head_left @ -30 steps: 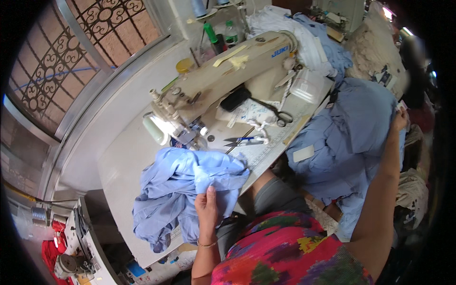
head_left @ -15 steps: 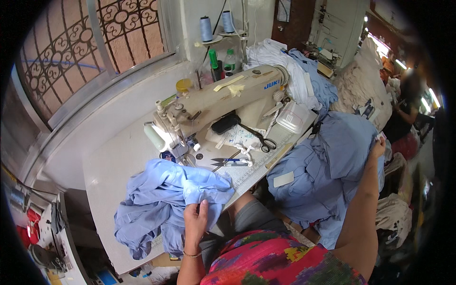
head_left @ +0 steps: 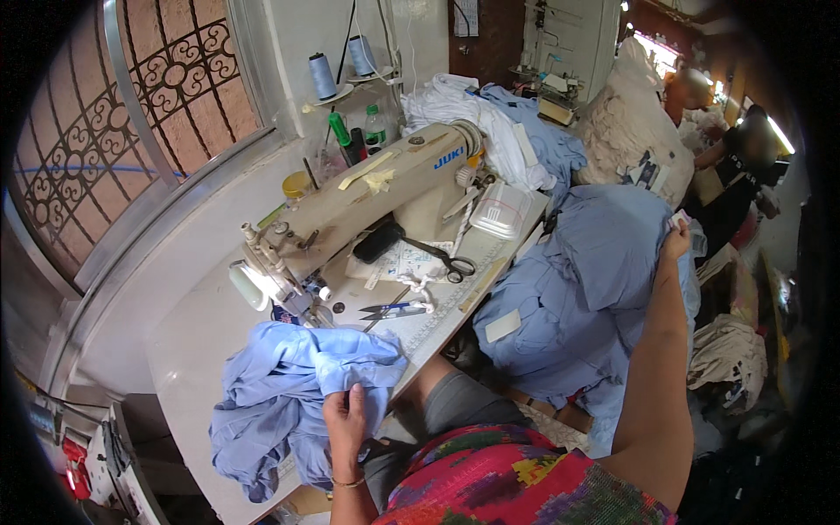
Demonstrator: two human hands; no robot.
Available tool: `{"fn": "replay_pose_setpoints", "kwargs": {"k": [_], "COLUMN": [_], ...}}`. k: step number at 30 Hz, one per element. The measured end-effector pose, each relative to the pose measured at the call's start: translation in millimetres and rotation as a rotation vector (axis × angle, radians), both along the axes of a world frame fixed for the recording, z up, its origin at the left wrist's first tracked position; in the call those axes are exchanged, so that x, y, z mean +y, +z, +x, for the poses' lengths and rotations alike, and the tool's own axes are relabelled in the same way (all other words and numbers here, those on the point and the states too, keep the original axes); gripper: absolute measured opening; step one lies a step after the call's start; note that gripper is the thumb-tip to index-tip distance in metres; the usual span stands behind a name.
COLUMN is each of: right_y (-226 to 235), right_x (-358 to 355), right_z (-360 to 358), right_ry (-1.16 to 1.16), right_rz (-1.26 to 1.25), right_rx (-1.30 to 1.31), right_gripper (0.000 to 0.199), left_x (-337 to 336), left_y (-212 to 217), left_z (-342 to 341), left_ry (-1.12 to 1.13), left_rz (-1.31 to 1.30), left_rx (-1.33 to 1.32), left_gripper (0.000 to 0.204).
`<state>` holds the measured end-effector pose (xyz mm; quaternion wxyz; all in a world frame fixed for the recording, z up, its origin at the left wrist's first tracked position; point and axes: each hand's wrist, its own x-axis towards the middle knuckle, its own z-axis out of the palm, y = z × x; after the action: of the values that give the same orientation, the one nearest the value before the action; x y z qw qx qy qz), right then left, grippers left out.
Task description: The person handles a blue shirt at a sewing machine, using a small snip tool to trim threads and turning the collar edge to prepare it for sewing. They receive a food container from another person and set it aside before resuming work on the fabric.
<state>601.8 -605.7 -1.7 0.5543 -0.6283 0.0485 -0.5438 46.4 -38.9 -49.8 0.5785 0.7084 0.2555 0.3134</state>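
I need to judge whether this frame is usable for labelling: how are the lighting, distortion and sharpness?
Head view: even daylight, with blown-out glare at the upper right near the other people; strong fisheye bending of the window grille and a black rim; the sewing machine, blue garment and left hand look sharp; the right hand is softer near the edge.

A clear plastic box (head_left: 500, 210) sits on the table; 1 pale rectangular label (head_left: 502, 325) lies on blue cloth.
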Motion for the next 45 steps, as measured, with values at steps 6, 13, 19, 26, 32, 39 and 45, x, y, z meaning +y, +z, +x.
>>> {"fn": "replay_pose_setpoints", "kwargs": {"k": [6,13,19,26,32,39,45], "right_y": [22,48,41,40,37,39,21], "right_x": [-15,-13,-53,-84,-74,-76,-99], "right_z": [0,-18,-25,-33,-55,-67,-54], "right_ry": [0.112,0.108,0.111,-0.049,-0.258,-0.534,-0.523], "right_rz": [0.29,0.368,0.435,0.303,0.225,0.071,-0.022], "right_rx": [-0.025,0.024,-0.083,-0.092,0.078,0.22,0.176], "right_gripper": [0.029,0.033,0.035,0.037,0.035,0.036,0.032], "left_x": [1,3,1,1,2,-1,-5], "left_y": [-6,-6,-4,-6,-10,-1,14], "left_z": [2,0,3,1,3,0,0], "left_ry": [0.031,0.041,0.039,0.019,0.016,0.013,0.047], "left_rz": [0.098,0.136,0.141,0.151,0.138,0.211,0.22], "left_rx": [0.037,0.074,0.008,0.043,0.049,0.072,0.124], "left_gripper": [0.02,0.02,0.02,0.021,0.022,0.022,0.019]}}
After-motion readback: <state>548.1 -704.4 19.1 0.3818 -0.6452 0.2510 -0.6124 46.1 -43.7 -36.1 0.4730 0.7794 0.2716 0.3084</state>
